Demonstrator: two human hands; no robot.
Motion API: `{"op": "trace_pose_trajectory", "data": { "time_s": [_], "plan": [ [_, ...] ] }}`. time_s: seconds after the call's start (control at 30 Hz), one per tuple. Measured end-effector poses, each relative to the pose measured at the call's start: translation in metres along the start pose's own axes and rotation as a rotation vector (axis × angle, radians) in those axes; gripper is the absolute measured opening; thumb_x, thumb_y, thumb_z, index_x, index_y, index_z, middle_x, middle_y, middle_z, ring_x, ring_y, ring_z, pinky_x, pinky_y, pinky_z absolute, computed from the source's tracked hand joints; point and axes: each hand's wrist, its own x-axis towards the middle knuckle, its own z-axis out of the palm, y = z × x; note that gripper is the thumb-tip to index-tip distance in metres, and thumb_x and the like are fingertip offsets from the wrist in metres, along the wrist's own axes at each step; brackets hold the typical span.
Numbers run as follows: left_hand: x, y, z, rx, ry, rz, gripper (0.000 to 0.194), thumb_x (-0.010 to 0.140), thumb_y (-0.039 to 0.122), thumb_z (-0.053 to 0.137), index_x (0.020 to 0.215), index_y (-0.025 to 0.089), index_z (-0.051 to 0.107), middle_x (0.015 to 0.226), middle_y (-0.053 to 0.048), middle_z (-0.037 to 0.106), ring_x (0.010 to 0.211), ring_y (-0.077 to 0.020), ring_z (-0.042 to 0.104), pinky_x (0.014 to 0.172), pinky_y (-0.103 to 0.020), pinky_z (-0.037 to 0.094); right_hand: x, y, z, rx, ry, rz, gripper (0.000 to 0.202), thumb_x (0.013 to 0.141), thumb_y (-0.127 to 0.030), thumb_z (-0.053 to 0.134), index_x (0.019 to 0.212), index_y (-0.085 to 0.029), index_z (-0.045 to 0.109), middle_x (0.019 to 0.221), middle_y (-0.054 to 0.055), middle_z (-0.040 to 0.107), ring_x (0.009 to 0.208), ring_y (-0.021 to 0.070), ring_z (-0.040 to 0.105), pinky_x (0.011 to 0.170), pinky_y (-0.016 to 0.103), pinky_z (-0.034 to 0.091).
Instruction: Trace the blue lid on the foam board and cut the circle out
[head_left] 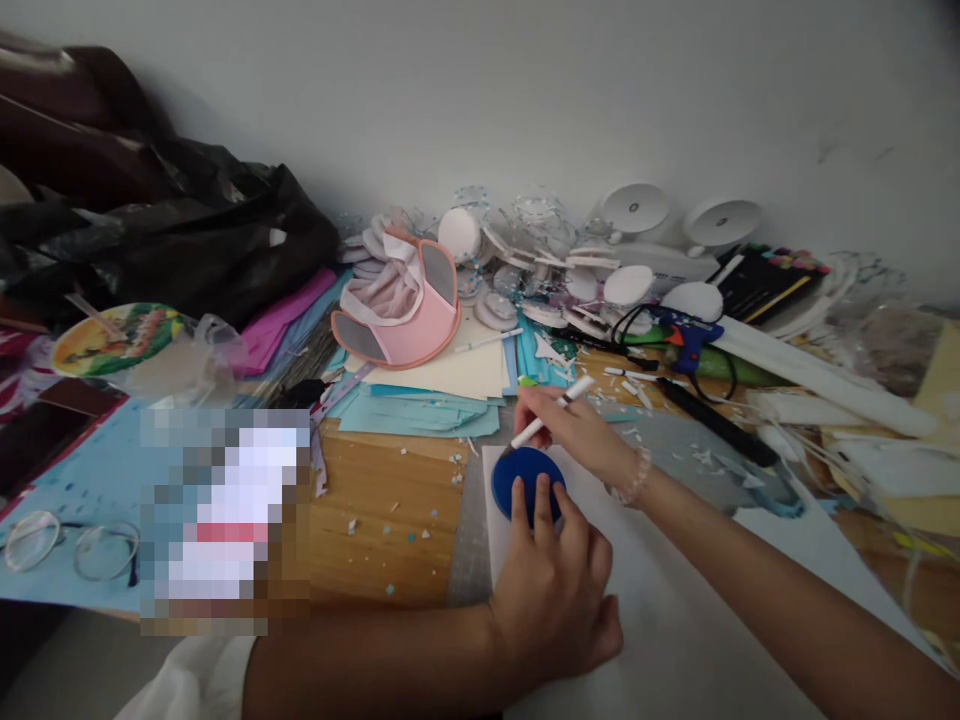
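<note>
My left hand (551, 590) lies palm down, its spread fingertips pressing on a round blue disc (527, 468). Under the disc is a large white sheet of paper (645, 610), close to the sheet's top left corner. In my right hand (592, 435) is a white marker (551, 412), pinched between the fingers and slanting down to the left. Its tip is at the disc's upper left edge; whether it touches the paper I cannot tell. The disc's lower part is hidden by my left fingers.
Behind the hands are blue paper sheets (420, 415), a pink visor cap (409, 325) and several white foam discs (628, 285). A blue glue gun (694, 345) and a black cutter-like tool (716, 422) lie to the right. Glasses (105, 550) and a blurred-out screen-like patch (232, 520) are at left.
</note>
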Motion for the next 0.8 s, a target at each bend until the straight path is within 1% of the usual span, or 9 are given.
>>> {"op": "trace_pose_trajectory", "data": {
  "time_s": [0.07, 0.17, 0.3, 0.47, 0.63, 0.8],
  "plan": [
    [0.000, -0.001, 0.000, 0.009, -0.003, 0.007, 0.053, 0.082, 0.050, 0.043, 0.112, 0.008, 0.053, 0.129, -0.029, 0.051, 0.120, -0.0499, 0.047, 0.100, -0.064, 0.028, 0.009, -0.002, 0.008, -0.048, -0.048, 0.024, 0.051, 0.092, -0.048, 0.032, 0.056, -0.019, 0.053, 0.048, -0.002, 0.048, 0.046, 0.0106, 0.045, 0.048, 0.023, 0.036],
    [0.000, -0.001, 0.001, 0.007, -0.012, 0.009, 0.052, 0.081, 0.048, 0.043, 0.113, 0.008, 0.053, 0.129, -0.027, 0.051, 0.121, -0.0496, 0.046, 0.100, -0.063, 0.028, 0.021, -0.004, 0.020, -0.106, -0.091, 0.012, 0.056, 0.093, -0.048, 0.032, 0.050, -0.019, 0.053, 0.041, -0.002, 0.044, 0.044, 0.0107, 0.044, 0.050, 0.024, 0.036],
    [0.000, -0.001, 0.002, -0.003, -0.016, 0.009, 0.052, 0.081, 0.046, 0.042, 0.115, 0.008, 0.052, 0.130, -0.026, 0.050, 0.122, -0.0491, 0.045, 0.101, -0.062, 0.029, 0.030, -0.007, 0.031, -0.199, -0.161, -0.005, 0.057, 0.094, -0.047, 0.036, 0.046, -0.019, 0.051, 0.041, -0.001, 0.049, 0.047, 0.0120, 0.048, 0.057, 0.025, 0.038],
    [0.000, -0.001, 0.002, -0.017, -0.030, 0.006, 0.050, 0.080, 0.047, 0.042, 0.113, 0.010, 0.053, 0.131, -0.025, 0.050, 0.122, -0.0487, 0.046, 0.101, -0.061, 0.029, 0.032, -0.008, 0.041, -0.309, -0.247, -0.006, 0.057, 0.094, -0.042, 0.038, 0.043, -0.019, 0.049, 0.042, 0.001, 0.052, 0.046, 0.0123, 0.050, 0.059, 0.026, 0.038],
    [0.001, -0.002, 0.001, -0.013, -0.042, 0.005, 0.051, 0.079, 0.047, 0.043, 0.112, 0.009, 0.053, 0.131, -0.025, 0.049, 0.122, -0.0488, 0.045, 0.100, -0.061, 0.030, 0.035, -0.006, 0.041, -0.383, -0.237, -0.011, 0.056, 0.092, -0.045, 0.043, 0.044, -0.019, 0.051, 0.043, 0.002, 0.053, 0.048, 0.0137, 0.051, 0.061, 0.027, 0.037],
    [0.001, -0.003, 0.000, 0.001, -0.036, 0.014, 0.052, 0.080, 0.046, 0.042, 0.115, 0.008, 0.052, 0.129, -0.025, 0.051, 0.123, -0.0487, 0.045, 0.101, -0.061, 0.029, 0.039, -0.001, 0.031, -0.387, -0.152, 0.000, 0.055, 0.093, -0.046, 0.042, 0.047, -0.018, 0.056, 0.046, 0.003, 0.056, 0.055, 0.0156, 0.056, 0.067, 0.027, 0.039]
  ]
}}
